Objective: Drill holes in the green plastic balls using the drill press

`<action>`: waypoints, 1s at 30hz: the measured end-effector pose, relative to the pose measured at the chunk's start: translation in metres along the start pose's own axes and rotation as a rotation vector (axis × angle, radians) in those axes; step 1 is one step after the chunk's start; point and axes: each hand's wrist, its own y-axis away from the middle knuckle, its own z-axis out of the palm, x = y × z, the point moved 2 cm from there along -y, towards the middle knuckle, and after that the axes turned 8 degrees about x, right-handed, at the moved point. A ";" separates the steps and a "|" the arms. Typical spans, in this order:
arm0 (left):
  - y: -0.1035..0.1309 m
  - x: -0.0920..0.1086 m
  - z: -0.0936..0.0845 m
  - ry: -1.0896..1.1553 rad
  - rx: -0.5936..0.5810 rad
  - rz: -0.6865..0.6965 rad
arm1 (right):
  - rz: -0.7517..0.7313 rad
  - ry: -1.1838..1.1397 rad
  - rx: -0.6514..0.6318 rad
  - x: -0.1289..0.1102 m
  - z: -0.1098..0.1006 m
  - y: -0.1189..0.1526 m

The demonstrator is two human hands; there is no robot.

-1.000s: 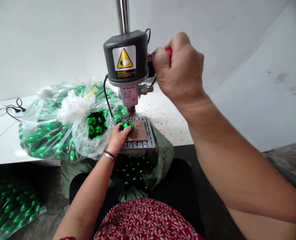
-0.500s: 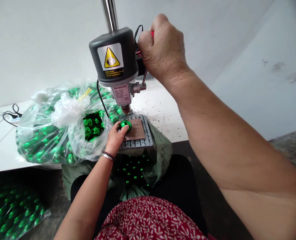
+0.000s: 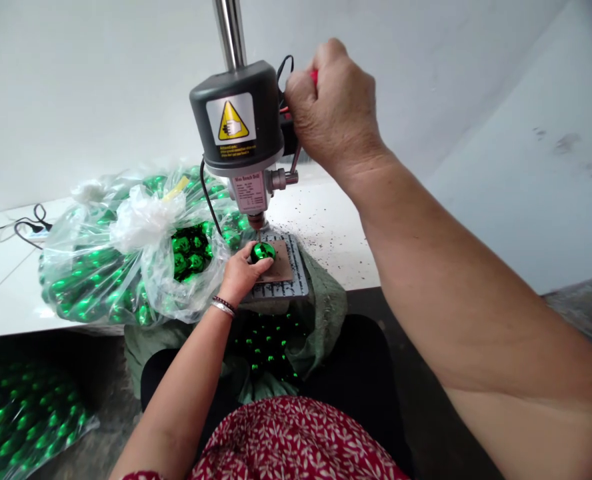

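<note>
Between the thumb and fingers of my left hand [image 3: 246,267] is a shiny green ball [image 3: 263,252], held under the bit of a small bench drill [image 3: 239,117]. The ball rests over a brown board [image 3: 281,263] on the drill's grooved metal base [image 3: 299,267]. Whether the bit touches the ball cannot be made out. My right hand [image 3: 339,107] is closed around the red-tipped drill lever [image 3: 314,77], up to the right of the motor housing.
A clear plastic bag [image 3: 149,213] full of green balls lies on the white table [image 3: 6,293], left of the drill. Another bag [image 3: 26,420] is at the lower left. Green cloth [image 3: 323,313] with green balls hangs below the base. Dark shavings dot the table.
The whole view has shifted slightly, placing the drill a little further right and lower. My left hand and the ball have moved slightly right relative to the board. My right hand keeps its grip.
</note>
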 end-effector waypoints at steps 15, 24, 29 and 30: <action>0.004 -0.007 0.007 0.053 -0.006 0.011 | -0.153 -0.149 0.267 0.013 -0.012 0.049; 0.005 -0.008 0.007 0.100 0.008 0.019 | -0.255 -0.129 0.355 0.023 -0.012 0.081; 0.005 -0.009 0.008 0.067 0.002 0.061 | -0.251 -0.137 0.365 0.025 -0.010 0.092; 0.005 -0.010 0.008 0.068 0.003 0.067 | -0.248 -0.143 0.366 0.025 -0.009 0.093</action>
